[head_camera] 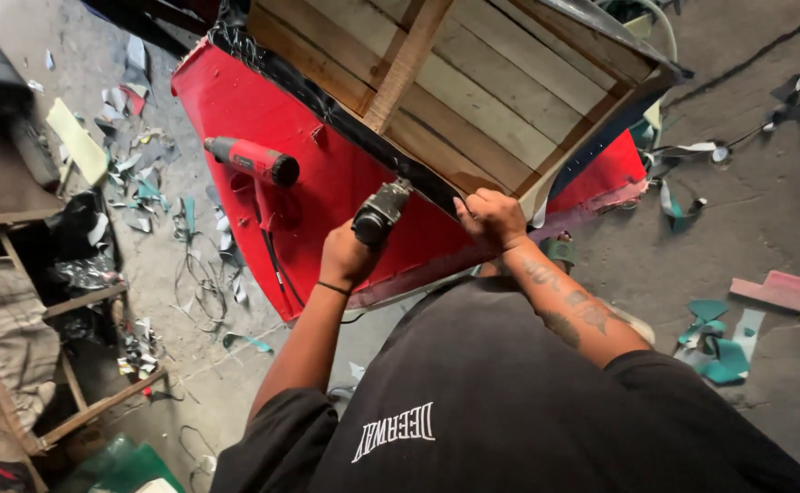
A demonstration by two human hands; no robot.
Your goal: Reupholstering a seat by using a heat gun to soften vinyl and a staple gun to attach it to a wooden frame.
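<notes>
Two hands work at the frame's centre. The left hand (pixel 345 256) grips a dark stapler (pixel 382 212), its nose against the black edge of a wooden frame (pixel 473 82). The right hand (pixel 491 219), fingers curled shut, pinches red cover (pixel 327 173) at that edge. A red heat gun (pixel 254 162) lies on the cover, left of centre. Scraps (pixel 144 183) litter the floor at left.
</notes>
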